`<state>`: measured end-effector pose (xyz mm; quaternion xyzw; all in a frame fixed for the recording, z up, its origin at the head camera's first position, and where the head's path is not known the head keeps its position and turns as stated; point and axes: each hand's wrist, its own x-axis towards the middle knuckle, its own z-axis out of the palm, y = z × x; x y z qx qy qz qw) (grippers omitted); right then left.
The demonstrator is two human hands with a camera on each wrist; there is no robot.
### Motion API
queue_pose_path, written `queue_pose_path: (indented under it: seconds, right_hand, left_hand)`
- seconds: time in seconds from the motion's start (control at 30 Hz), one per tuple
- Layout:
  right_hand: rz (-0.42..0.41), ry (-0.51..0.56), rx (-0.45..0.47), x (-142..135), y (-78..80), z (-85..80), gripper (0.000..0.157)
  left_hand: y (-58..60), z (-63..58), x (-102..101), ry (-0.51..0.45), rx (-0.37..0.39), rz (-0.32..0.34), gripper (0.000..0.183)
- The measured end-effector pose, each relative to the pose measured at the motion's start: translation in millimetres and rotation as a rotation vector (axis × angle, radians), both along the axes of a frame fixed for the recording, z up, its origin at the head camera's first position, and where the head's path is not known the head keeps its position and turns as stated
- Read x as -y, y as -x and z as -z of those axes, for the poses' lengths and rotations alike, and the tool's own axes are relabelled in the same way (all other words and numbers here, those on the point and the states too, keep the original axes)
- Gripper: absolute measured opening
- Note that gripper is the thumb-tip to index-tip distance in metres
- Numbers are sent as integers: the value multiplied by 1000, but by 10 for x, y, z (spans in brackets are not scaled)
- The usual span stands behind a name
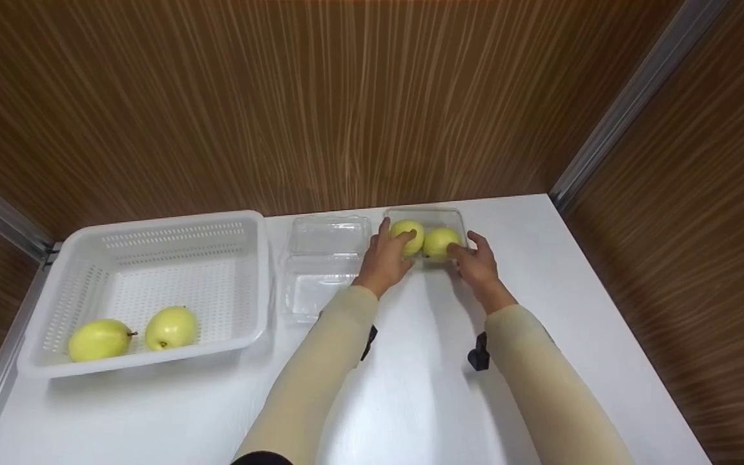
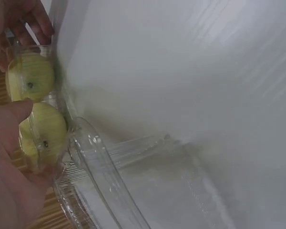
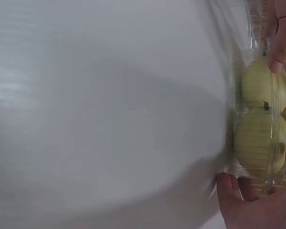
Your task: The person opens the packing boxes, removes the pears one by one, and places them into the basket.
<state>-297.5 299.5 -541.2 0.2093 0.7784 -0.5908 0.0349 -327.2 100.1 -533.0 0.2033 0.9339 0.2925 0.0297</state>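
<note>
A clear plastic clamshell box [image 1: 423, 210] stands at the back of the white table, with two yellow-green pears side by side inside, one on the left [image 1: 406, 229] and one on the right [image 1: 440, 241]. My left hand [image 1: 383, 263] grips the box's left end, its thumb over the front rim in the left wrist view. At the opposite end my right hand [image 1: 479, 268] holds the box, fingers bent around its side in the right wrist view. The box's rim [image 3: 275, 95] runs across in front of the pears.
Left of the box lies another clear clamshell [image 1: 310, 294], spread open. A white perforated basket [image 1: 259, 278] farther left holds two more pears, one with its stem [image 1: 101, 340] sideways and one beside it [image 1: 172, 327]. Wood-grain panels [image 1: 346, 103] rise behind and at the sides.
</note>
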Motion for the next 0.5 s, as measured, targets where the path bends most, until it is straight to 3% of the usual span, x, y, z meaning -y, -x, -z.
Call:
queue_pose_path:
  seconds: [0.3, 0.5]
  right_hand:
    - [-10, -18, 18, -87, -20, 166, 76]
    - [-6, -11, -2, -148, -56, 304, 76]
  left_hand:
    - [-8, 115, -63, 24, 41, 15, 57]
    - [-18, 194, -90, -10, 16, 29, 55]
